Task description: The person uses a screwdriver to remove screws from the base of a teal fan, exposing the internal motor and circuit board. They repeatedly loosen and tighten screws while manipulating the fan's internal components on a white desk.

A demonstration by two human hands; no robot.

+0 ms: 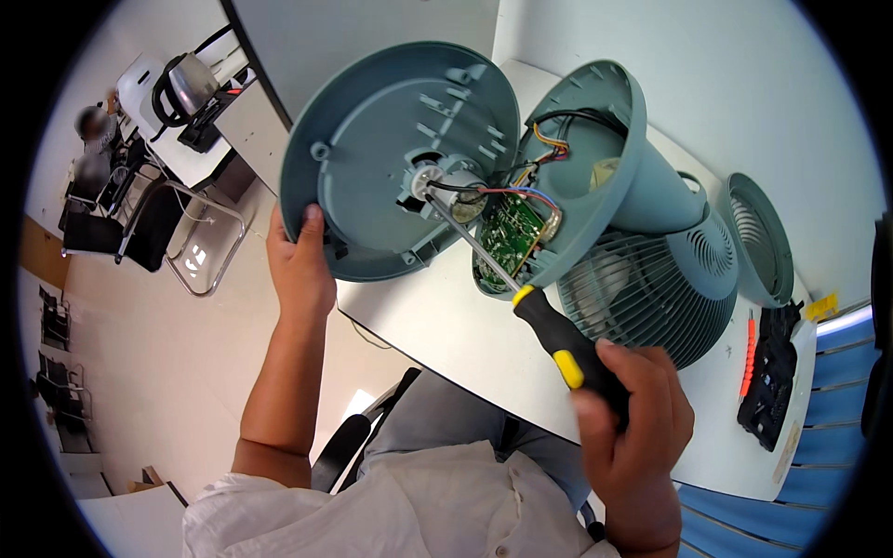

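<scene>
Hands curled — left (302, 267) grips housing (367, 181), right (644, 414) grips screwdriver (547, 327).

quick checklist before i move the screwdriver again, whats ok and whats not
1. Round cover steadied: ok, the left hand grips its rim.
2. Screwdriver held: ok, the right hand is around its handle.
3. Tip seated in a screw: cannot tell; it reaches the pale hub, but the contact is too small to see.
4. Wires well away from the shaft: not ok, they run close to it near the hub.
5. Circuit board shielded: not ok, it is exposed, with the shaft crossing in front of it in this view.
</scene>
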